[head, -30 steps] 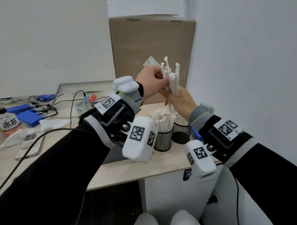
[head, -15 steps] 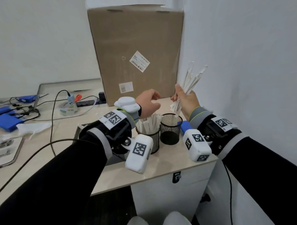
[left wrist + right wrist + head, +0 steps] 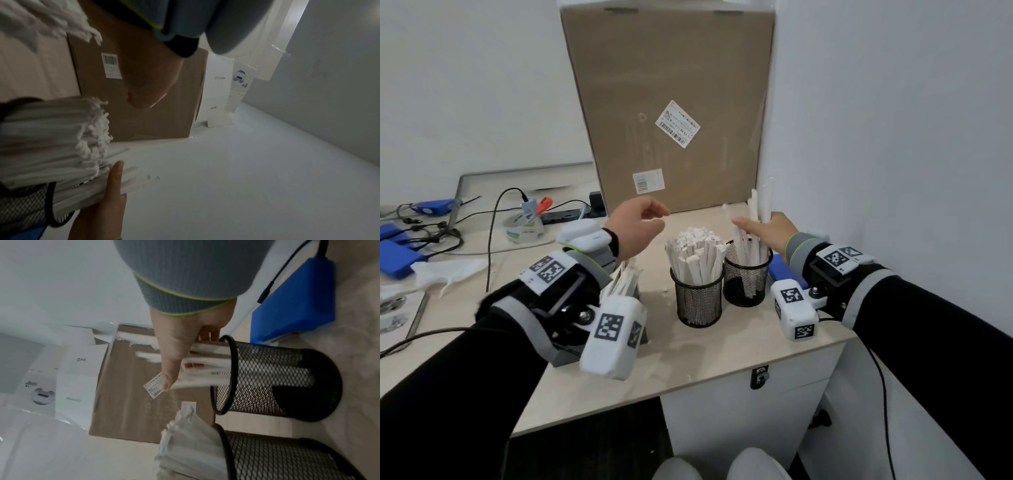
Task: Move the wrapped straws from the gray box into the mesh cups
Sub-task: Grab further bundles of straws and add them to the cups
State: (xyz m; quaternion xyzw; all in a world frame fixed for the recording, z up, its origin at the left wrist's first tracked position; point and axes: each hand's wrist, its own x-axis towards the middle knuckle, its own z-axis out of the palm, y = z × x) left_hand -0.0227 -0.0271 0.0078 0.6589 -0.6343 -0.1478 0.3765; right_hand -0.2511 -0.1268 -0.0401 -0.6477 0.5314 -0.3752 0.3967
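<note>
The pale surface [image 3: 592, 387] is carrying everything here, and the big cardboard box [image 3: 671, 102] is standing at its far edge against the wall. In front of it the two mesh cups are sitting side by side: the left cup [image 3: 700, 301] is packed full of wrapped straws [image 3: 697, 253], while the right cup [image 3: 748, 284] is only part filled. The gray box [image 3: 565, 356] is lying mostly hidden under the left wrist gear, with more straws [image 3: 621, 279] poking out of it.

The right hand [image 3: 767, 229] is holding a small bundle of straws [image 3: 758, 219] upright, their lower ends already inside the right cup. Its fingers [image 3: 170, 369] are lying nearly straight along the bundle with the thumb behind, so the hold is looking loose, more guiding than squeezing. The left hand [image 3: 635, 222] is hovering above the surface between the gray box and the cups, fingers loosely curled and grasping nothing.

These straws are likely handling as very light, thin and fairly stiff, with paper sleeves that crumple at the frayed tips and slide against each other. Taking them around the middle of the bundle is probably working best, firmly enough to stop single straws slipping out, gently enough not to kink them. The cup itself is looking light, so a sideways push could tip it.
</note>
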